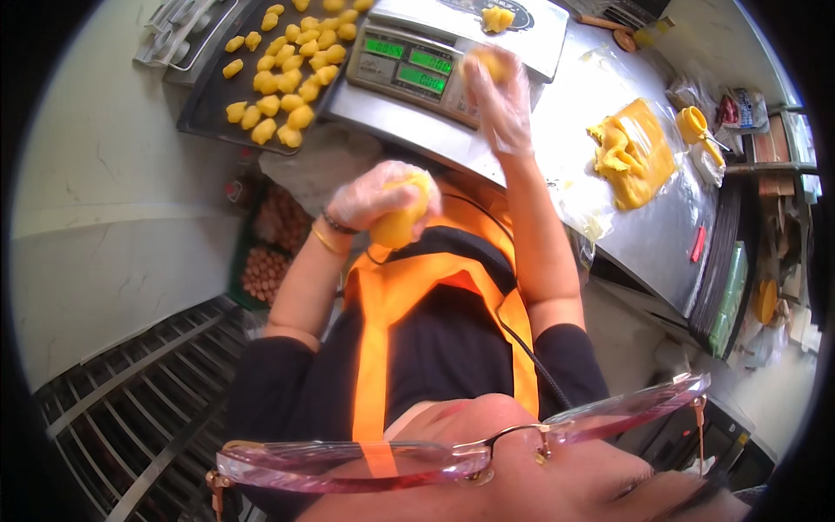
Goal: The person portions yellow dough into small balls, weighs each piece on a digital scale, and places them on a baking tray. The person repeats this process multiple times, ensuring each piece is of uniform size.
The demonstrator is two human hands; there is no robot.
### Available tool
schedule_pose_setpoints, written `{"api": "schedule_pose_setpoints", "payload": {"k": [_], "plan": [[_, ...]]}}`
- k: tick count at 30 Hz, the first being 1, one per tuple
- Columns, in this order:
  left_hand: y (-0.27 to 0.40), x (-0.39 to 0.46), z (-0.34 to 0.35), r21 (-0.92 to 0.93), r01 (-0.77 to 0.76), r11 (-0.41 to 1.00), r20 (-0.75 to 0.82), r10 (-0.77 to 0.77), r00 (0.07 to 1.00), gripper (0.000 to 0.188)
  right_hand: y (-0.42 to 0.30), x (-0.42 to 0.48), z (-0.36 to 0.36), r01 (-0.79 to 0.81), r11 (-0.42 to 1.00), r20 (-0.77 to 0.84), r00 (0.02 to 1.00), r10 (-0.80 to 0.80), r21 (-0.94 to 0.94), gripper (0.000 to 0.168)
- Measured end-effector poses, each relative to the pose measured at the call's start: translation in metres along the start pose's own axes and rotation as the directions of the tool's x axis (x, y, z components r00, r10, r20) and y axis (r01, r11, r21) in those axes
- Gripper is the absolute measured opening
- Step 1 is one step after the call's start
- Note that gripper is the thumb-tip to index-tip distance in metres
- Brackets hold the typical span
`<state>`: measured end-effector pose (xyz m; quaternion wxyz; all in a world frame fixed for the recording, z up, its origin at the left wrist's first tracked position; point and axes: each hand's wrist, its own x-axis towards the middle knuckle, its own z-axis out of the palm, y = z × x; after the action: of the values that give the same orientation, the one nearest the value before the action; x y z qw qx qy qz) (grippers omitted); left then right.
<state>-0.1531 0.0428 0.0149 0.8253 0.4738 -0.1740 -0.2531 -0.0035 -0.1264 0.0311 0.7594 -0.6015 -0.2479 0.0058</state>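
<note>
My left hand [372, 196], in a clear plastic glove, is closed around a large lump of yellow dough [393, 227] in front of the apron. A smaller yellow piece [490, 64] is in the fingers of my gloved right hand [505, 114], over the front right of a digital scale [368, 66]. On the scale's metal pan [430, 23] rests one rough yellow dough piece [498, 19]. Left of the scale, a dark baking tray [205, 107] carries many small yellow dough pieces [287, 81], set loosely apart or touching.
A yellow dough slab [642, 160] with a torn end lies on plastic film at right. Beyond it are a yellow-rimmed container [691, 121] and a red object [698, 245]. Crated eggs [264, 274] stand low at left, near a metal rack [140, 411]. A wall [124, 196] bounds the left.
</note>
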Motion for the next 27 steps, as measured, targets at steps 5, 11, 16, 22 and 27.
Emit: {"api": "schedule_pose_setpoints", "payload": {"k": [5,11,16,22,27], "plan": [[-0.033,0.003,-0.003,-0.135,-0.055,0.989,-0.327,0.008,0.945,0.091,0.001,0.095,-0.007,0.171,0.445,0.129,0.984,-0.123,-0.879,0.055],[-0.035,-0.004,-0.018,-0.036,-0.167,0.985,-0.543,0.121,0.831,0.052,0.078,0.122,-0.072,0.078,0.555,0.117,0.993,0.034,-0.828,0.046],[-0.012,0.01,-0.007,0.38,-0.122,0.917,-0.626,0.352,0.696,0.033,0.014,0.068,-0.036,-0.44,0.892,0.109,0.896,0.43,0.103,0.042],[0.048,0.041,0.013,0.968,0.113,0.223,-0.242,0.724,0.646,0.039,-0.034,-0.004,0.007,-0.466,0.885,0.29,0.849,0.441,0.018,0.044],[0.038,0.044,0.021,0.965,0.135,0.226,-0.249,0.621,0.743,0.033,-0.026,-0.032,0.008,-0.376,0.9,0.217,0.881,0.421,-0.222,0.036]]}}
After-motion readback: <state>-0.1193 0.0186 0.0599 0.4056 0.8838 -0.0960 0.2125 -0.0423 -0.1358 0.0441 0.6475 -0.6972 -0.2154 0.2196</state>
